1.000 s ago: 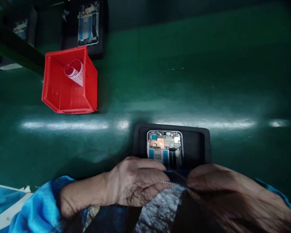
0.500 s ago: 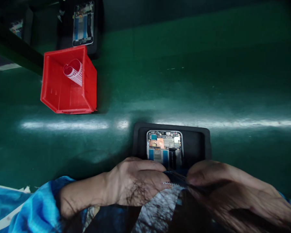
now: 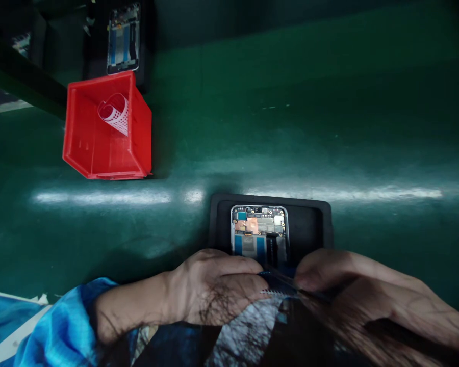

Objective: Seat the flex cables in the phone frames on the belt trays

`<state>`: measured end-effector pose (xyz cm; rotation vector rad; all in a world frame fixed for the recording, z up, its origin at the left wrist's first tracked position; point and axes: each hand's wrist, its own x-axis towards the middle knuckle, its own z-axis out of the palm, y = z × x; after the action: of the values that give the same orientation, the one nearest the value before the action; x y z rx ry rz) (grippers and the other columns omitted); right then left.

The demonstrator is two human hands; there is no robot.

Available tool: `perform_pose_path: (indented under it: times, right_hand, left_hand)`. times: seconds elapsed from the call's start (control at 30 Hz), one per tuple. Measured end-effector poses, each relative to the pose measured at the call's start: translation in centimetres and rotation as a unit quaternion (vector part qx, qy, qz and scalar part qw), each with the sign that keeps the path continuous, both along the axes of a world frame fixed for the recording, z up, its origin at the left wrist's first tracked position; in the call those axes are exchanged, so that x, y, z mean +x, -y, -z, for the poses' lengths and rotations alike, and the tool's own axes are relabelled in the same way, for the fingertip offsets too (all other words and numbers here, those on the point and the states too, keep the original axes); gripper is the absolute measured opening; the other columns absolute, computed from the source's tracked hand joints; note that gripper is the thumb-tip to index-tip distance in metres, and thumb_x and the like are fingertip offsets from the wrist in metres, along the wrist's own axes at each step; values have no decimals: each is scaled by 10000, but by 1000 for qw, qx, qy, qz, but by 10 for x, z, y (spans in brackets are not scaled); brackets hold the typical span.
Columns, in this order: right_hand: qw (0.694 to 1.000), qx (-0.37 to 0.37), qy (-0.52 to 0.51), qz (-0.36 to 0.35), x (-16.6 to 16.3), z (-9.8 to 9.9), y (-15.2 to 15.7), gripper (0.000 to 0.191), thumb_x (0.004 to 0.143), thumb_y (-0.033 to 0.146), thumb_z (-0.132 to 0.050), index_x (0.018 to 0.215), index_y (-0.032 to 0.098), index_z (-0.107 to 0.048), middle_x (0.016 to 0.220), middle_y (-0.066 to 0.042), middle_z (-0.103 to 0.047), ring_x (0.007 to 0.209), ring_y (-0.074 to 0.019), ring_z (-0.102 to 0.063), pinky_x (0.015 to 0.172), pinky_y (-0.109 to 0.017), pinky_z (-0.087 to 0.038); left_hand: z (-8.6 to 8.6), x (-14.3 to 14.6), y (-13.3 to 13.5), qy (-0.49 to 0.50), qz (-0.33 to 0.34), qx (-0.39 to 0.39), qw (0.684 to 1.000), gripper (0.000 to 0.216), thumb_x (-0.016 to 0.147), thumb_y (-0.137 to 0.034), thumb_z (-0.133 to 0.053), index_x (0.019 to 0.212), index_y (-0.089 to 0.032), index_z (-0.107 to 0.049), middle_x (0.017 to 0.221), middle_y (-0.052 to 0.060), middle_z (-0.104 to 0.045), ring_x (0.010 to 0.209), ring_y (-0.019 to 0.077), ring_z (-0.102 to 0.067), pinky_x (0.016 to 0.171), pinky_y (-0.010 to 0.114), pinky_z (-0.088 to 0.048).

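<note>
Right hand, grip pinching a thin strip, has edged toward the phone (left hand: grip unclear).

Place: an electronics assembly workshop, set up for phones.
Bench: a long dark-green matte work surface with a band of reflected lamp light across it.
Work piece: an opened smartphone with bare circuit board and copper shield, seated in a black rectangular moulded holder tray.
Further along: a second opened smartphone on another dark holder.
Bin: a red open-topped plastic box holding a curled white perforated strip.
Clothing: a shiny blue work-coat sleeve.
</note>
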<state>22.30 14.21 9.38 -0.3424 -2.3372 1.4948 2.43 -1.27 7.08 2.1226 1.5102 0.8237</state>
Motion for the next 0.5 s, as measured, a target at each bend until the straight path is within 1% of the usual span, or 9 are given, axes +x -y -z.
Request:
perform_pose_path:
  times: [0.07,0.13,0.2,0.23,0.3,0.33,0.37,0.43,0.5]
  right_hand:
    - [1000,-4,4,20,0,-1,2,237,945,191,-561,737,305,-557,760,-20,-759,609,-146,-762,574,-146,-625]
    - [1000,-3,6,16,-1,-2,6,227,937,188,-569,743,306,-567,759,-22,-753,598,-143,-756,534,-135,-610]
    - [999,-5,6,40,-4,-3,15,226,917,184,-585,730,308,-562,751,-24,-740,582,-156,-742,514,-164,-613]
    - [997,-8,9,75,-6,-3,21,242,916,191,-584,706,308,-549,738,-23,-728,564,-161,-727,509,-186,-615]
    - [985,-15,21,173,-10,-4,32,309,941,249,-564,642,301,-506,699,-23,-697,534,-171,-690,502,-233,-611]
    - [978,-19,23,208,-11,-5,36,345,958,291,-548,618,297,-489,682,-23,-685,521,-172,-675,493,-244,-603]
    - [974,-22,24,224,-12,-5,38,371,970,328,-535,604,295,-483,670,-23,-676,513,-172,-667,485,-246,-597]
    - [976,-31,22,215,-12,-4,35,379,980,353,-524,606,298,-494,659,-21,-671,518,-170,-678,489,-240,-601]
    - [990,-36,14,133,-10,-3,26,312,968,311,-553,657,308,-541,680,-17,-697,542,-163,-712,504,-217,-615]
  left_hand:
    - [0,1,-1,17,-9,2,1000,353,1041,-229,-445,860,-198,-747,815,-53,-820,724,68,-759,840,102,-604]
    - [0,2,-1,34,-28,11,999,330,1029,-229,-476,831,-195,-739,819,-53,-814,698,63,-751,783,100,-610]
    - [1,2,-1,40,-50,25,998,312,1023,-243,-496,824,-201,-732,816,-56,-809,668,58,-739,753,96,-610]
    - [1,3,0,36,-52,32,997,293,1019,-243,-508,830,-205,-729,813,-60,-808,681,59,-743,767,94,-609]
    - [2,2,1,37,-52,42,997,254,1012,-235,-527,856,-198,-724,824,-62,-811,744,64,-758,837,93,-603]
    - [2,2,1,40,-47,41,997,246,1014,-234,-527,868,-193,-721,833,-64,-813,765,62,-760,867,94,-600]
    - [3,2,2,43,-43,37,997,248,1017,-232,-521,872,-188,-717,840,-62,-814,773,62,-760,875,98,-603]
    - [4,1,3,44,-35,27,998,266,1023,-232,-501,872,-180,-714,827,-54,-810,756,68,-757,826,113,-623]
    - [4,0,3,29,-13,9,999,253,1018,-219,-505,882,-174,-714,820,-39,-805,755,84,-756,761,144,-637]
